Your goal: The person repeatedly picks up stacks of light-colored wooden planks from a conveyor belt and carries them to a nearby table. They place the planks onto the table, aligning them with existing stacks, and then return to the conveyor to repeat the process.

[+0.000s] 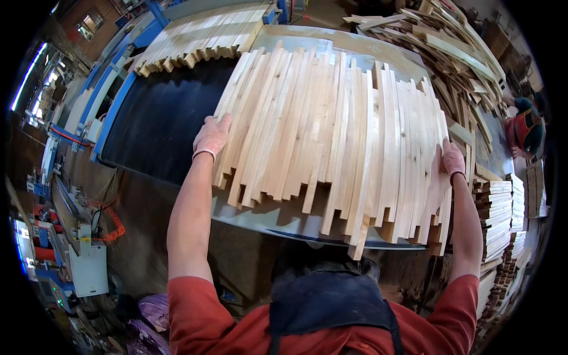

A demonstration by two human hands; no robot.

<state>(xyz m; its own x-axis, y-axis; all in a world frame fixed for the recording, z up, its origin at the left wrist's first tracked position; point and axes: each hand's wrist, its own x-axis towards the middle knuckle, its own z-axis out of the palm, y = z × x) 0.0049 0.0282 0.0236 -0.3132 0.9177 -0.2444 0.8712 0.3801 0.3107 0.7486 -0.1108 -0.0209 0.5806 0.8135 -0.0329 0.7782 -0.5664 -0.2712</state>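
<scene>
A wide row of pale wooden strips lies side by side in front of me, their near ends uneven. My left hand, in a pink knit glove, grips the outer strip at the row's left side. On the opposite side my right hand, gloved the same way, holds the rightmost strips, its fingers partly hidden. The row is held between the two hands, and it rests on a light-coloured table. Several near ends stick out past the table's front edge.
A black conveyor belt with a blue frame adjoins on the left, carrying another row of strips at its far end. Loose offcuts are heaped at the far right. Stacked strips stand right, near another person.
</scene>
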